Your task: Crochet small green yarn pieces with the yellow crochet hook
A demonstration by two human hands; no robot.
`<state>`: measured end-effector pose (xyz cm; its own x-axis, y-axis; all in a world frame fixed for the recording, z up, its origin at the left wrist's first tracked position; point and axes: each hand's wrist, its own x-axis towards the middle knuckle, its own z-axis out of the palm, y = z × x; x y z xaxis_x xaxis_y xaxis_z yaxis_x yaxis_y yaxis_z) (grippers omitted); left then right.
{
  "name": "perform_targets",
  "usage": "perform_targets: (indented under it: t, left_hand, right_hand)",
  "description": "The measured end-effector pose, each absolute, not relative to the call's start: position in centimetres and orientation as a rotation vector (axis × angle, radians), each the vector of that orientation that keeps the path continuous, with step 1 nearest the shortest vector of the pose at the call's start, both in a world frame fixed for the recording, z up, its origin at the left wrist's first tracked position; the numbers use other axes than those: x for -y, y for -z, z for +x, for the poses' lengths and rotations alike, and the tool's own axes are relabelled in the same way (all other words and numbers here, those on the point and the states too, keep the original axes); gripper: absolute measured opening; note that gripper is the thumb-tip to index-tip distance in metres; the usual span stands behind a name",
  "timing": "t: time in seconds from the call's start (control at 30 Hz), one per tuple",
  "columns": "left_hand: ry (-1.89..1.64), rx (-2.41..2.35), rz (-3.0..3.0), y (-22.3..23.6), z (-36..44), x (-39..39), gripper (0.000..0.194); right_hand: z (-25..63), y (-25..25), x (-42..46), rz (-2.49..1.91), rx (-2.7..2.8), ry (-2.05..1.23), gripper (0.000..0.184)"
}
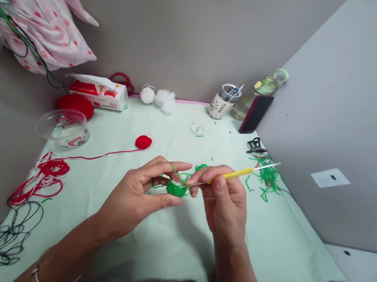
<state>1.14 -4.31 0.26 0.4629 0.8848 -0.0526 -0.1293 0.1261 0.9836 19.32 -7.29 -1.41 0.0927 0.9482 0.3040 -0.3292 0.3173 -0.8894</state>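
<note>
My left hand (147,184) pinches a small green crochet piece (175,188) with white showing in its top. A strand of green yarn runs over the left fingers and down to the piece. In my right hand (224,197) is a yellow-handled crochet hook (236,173). Its thin metal tip meets the edge of the green piece, and its other metal end points up to the right. Loose green yarn (201,167) lies behind the hands, partly hidden by the fingers.
A red crocheted ball (143,142) trails yarn to tangled red yarn (51,171) at left, near black cord (14,235). Behind stand a tissue pack (101,93), white stuffing (165,101), a pen tin (223,102), a bottle (253,96) and a phone (256,115). Green scraps (269,175) lie right.
</note>
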Motion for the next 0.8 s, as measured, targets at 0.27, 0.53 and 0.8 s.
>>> perform_targets:
  t: [0.27,0.53,0.8]
  left_hand:
    - [-0.89,-0.853,1.346,-0.3,0.9,4.1,0.041]
    - [-0.968,-0.81,0.892,0.2,2.9,5.9,0.04]
    - [-0.803,-0.524,0.662,0.4,2.3,4.9,0.051]
  right_hand:
    - [19.8,1.0,8.0,-0.876,1.406,-0.761,0.021]
    - [18.7,3.6,8.8,-1.01,1.698,0.118,0.054]
    - [18.4,1.8,8.2,-0.914,1.352,-0.41,0.024]
